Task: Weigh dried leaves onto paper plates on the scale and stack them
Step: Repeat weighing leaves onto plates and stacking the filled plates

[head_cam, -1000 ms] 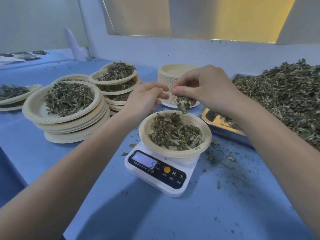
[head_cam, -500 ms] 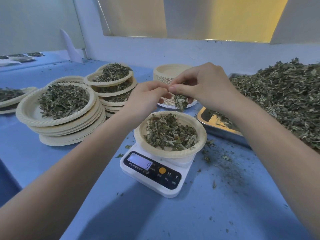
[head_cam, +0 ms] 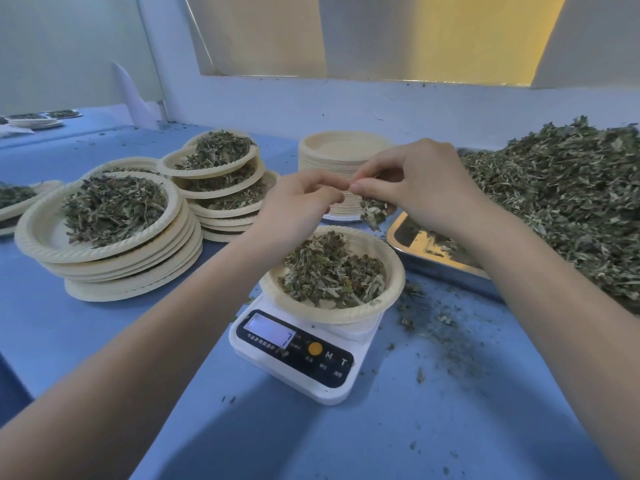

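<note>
- Two stacks of filled plates (head_cam: 114, 216) stand done; empty plates (head_cam: 341, 150) wait.
- Our right hand (head_cam: 426, 188) pinches leaves (head_cam: 374, 209) above the scale (head_cam: 294, 355) plate (head_cam: 394, 282); left fingertips (head_cam: 332, 192), curled, meet it.

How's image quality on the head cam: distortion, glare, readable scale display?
Head view: wide-angle bending, the wall ledge bows and the forearms stretch at the edges. Light is soft and bluish, with a warm yellow patch upper right. Tray rim reflects yellow. Scale display is washed out, its digits unclear. Left hand and right hand are reasonably sharp; far plates are soft.
</note>
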A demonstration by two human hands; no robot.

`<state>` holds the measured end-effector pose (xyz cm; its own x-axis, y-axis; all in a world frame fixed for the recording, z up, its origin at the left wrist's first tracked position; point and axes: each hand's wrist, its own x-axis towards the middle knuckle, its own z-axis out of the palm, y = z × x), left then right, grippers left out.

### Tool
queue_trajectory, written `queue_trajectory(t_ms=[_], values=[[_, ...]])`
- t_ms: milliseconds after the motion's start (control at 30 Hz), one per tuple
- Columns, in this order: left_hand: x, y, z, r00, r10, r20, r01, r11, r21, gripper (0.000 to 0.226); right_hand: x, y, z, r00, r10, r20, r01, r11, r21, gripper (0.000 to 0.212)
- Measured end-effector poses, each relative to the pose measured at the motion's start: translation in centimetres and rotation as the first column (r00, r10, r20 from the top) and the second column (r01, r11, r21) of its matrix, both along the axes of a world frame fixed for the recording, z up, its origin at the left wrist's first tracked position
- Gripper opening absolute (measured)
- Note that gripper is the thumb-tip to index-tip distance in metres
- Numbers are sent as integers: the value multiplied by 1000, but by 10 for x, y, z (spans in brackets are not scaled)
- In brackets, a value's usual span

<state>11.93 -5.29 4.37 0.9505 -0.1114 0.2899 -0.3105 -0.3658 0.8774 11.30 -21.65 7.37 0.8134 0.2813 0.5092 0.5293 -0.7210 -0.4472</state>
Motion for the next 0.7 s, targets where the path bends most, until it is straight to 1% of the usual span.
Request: queue_trajectory(t_ms=[67, 200, 300, 367, 400, 467, 533, 600, 667, 700], values=[[5, -13, -1, 1000, -5, 20, 4, 999, 32, 15, 3, -16, 0, 998, -64, 23, 65, 997, -52, 2], [20, -57, 3, 993, -121, 16, 116, 979, 169, 16, 14, -50, -5, 985, -167, 36, 169, 984, -58, 6], [34, -89, 5, 989, -150, 5, 145, 963, 228, 13, 25, -73, -12, 966, -251, 55, 255, 963, -89, 6], [42, -104, 3, 987, -158, -14, 155, 945, 288, 14, 29, -86, -18, 960, -279, 33, 281, 952, -122, 9], [44, -109, 3, 986, -167, -23, 165, 921, 352, 15, 30, -93, -21, 956, -292, -7, 287, 945, -156, 13], [47, -114, 2, 976, -208, -63, 212, 843, 495, 18, 29, -102, -26, 943, -320, -93, 286, 920, -270, 25], [47, -110, 4, 959, -258, -113, 277, 784, 556, 23, 24, -104, -30, 937, -323, -133, 265, 907, -328, 34], [44, -96, 7, 953, -273, -130, 299, 784, 544, 24, 19, -101, -32, 949, -281, -146, 226, 924, -309, 34], [40, -72, 9, 961, -253, -114, 276, 821, 499, 23, 14, -94, -34, 955, -197, -223, 136, 956, -261, 35], [37, -57, 9, 970, -221, -98, 240, 847, 474, 22, 11, -88, -34, 943, -150, -298, 76, 966, -247, 49]])
